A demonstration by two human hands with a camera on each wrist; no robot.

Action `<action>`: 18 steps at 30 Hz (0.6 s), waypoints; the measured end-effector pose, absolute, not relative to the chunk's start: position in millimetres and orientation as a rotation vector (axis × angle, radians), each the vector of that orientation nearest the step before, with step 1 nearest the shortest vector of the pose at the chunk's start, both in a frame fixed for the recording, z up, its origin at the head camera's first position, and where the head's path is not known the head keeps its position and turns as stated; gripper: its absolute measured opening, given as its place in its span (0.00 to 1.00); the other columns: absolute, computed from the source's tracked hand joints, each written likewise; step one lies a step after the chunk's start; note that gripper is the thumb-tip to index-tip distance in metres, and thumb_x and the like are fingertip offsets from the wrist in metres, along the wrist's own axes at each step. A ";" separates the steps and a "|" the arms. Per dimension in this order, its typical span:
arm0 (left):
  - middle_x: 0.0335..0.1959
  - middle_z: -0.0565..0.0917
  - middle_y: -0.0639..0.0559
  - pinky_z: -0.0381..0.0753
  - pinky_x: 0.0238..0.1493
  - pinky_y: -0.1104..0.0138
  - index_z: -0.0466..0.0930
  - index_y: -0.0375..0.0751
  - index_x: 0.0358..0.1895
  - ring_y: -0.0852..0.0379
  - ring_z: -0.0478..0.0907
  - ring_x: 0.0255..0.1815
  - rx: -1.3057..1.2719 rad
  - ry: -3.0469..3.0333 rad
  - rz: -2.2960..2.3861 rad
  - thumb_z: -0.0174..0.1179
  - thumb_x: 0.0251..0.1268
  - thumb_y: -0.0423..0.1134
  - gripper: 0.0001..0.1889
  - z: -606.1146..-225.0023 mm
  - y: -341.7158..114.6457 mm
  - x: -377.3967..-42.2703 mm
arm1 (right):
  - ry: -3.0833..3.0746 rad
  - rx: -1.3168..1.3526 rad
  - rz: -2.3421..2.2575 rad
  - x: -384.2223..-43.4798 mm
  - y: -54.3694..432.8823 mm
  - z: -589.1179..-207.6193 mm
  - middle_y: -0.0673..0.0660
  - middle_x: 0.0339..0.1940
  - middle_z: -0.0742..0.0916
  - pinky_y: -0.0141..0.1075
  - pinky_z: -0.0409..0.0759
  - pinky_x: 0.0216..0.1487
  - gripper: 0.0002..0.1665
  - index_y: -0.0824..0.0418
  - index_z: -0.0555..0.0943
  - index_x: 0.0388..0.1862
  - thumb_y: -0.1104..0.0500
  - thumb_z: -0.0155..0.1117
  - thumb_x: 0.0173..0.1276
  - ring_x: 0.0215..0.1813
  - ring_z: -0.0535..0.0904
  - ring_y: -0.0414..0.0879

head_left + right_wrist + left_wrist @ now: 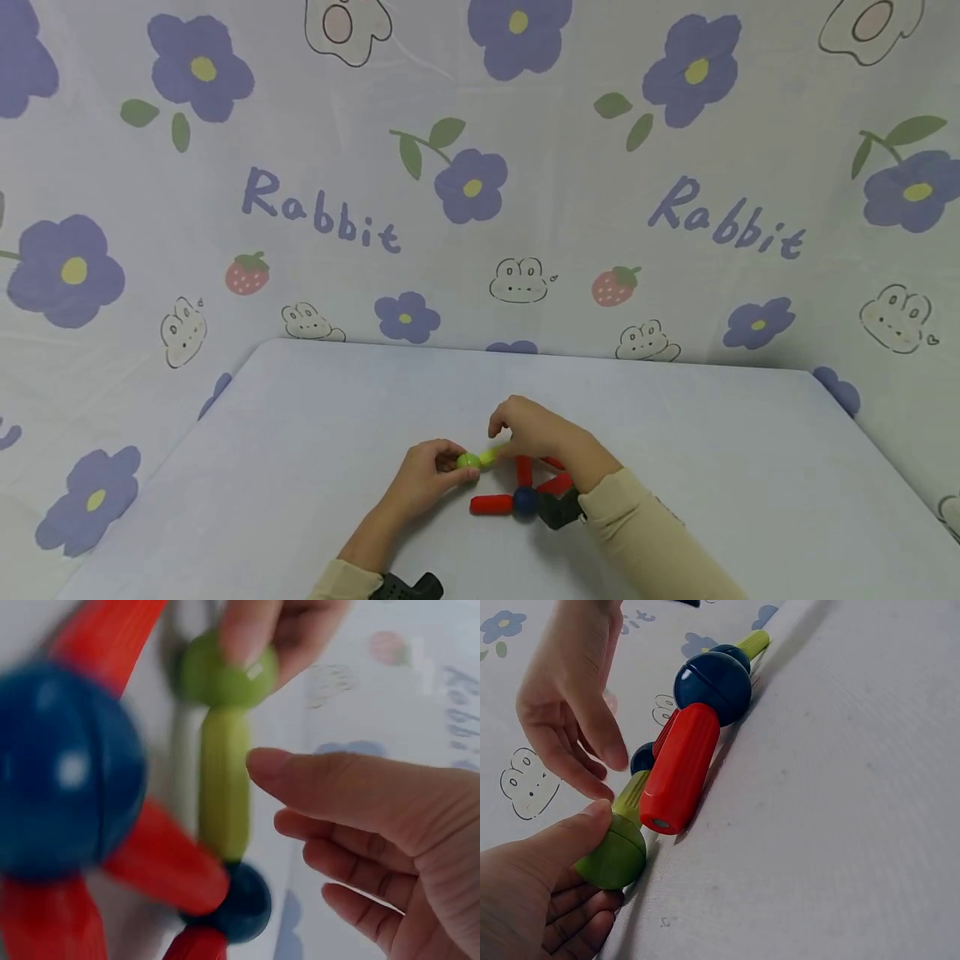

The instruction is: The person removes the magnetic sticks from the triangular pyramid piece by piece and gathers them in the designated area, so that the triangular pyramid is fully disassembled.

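Observation:
Between thumb and fingers my left hand pinches a light green ball. A yellow-green rod is joined to that ball and runs to a small dark blue ball at its other end. My right hand hovers beside this rod, thumb tip close to it, fingers loosely bent around nothing. Nearer the body lies a larger-looking dark blue ball with red rods sticking out of it. One red rod shows a metal disc in its end.
The pieces sit on a white table. Another yellow-green rod juts out at the far side in the left wrist view. Behind the table hangs a cloth printed with flowers and rabbits. Dark wrist straps show at the sleeves.

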State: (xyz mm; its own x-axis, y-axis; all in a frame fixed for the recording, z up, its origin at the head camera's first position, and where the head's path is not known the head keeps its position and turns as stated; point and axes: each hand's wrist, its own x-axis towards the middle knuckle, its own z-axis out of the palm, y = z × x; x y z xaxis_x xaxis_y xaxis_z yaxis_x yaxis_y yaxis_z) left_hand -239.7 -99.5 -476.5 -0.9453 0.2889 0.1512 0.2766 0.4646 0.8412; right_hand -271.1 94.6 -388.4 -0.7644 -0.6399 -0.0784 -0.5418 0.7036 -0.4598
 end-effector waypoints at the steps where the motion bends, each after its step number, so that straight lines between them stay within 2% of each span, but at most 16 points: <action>1: 0.35 0.83 0.48 0.78 0.35 0.76 0.80 0.34 0.41 0.62 0.78 0.33 0.516 2.680 1.530 0.68 0.52 0.45 0.18 -477.1 -99.2 -239.8 | 2.676 -0.947 -0.571 -274.3 94.0 -388.7 0.59 0.37 0.86 0.43 0.78 0.49 0.11 0.67 0.84 0.36 0.64 0.71 0.54 0.44 0.77 0.53; 6: 0.35 0.83 0.48 0.78 0.35 0.76 0.80 0.34 0.41 0.63 0.78 0.33 0.521 2.677 1.543 0.68 0.53 0.45 0.18 -478.2 -99.4 -239.6 | 2.630 -0.914 -0.389 -285.1 87.4 -394.0 0.53 0.28 0.84 0.34 0.78 0.39 0.05 0.64 0.84 0.31 0.64 0.70 0.55 0.31 0.73 0.42; 9: 0.35 0.83 0.48 0.78 0.35 0.76 0.80 0.35 0.41 0.63 0.78 0.33 0.520 2.675 1.542 0.67 0.53 0.45 0.18 -478.1 -99.6 -239.2 | 2.605 -0.895 -0.277 -288.5 81.6 -394.2 0.50 0.23 0.81 0.30 0.77 0.33 0.01 0.63 0.84 0.29 0.66 0.68 0.56 0.26 0.70 0.40; 18: 0.35 0.83 0.48 0.79 0.36 0.75 0.81 0.35 0.41 0.64 0.78 0.33 0.518 2.697 1.524 0.67 0.53 0.46 0.18 -478.5 -99.8 -239.4 | 2.588 -0.846 -0.084 -295.5 70.9 -391.6 0.49 0.22 0.81 0.29 0.77 0.32 0.02 0.62 0.84 0.29 0.66 0.69 0.55 0.26 0.71 0.40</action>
State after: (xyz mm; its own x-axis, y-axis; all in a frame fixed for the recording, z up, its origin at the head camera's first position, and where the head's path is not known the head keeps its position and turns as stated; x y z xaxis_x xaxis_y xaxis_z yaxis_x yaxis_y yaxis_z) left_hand -239.4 -99.8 -478.5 -0.9456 0.2838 0.1592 0.2828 0.4745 0.8336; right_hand -295.5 70.9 -391.6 -0.7293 -0.5775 -0.3669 -0.5525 0.8134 -0.1822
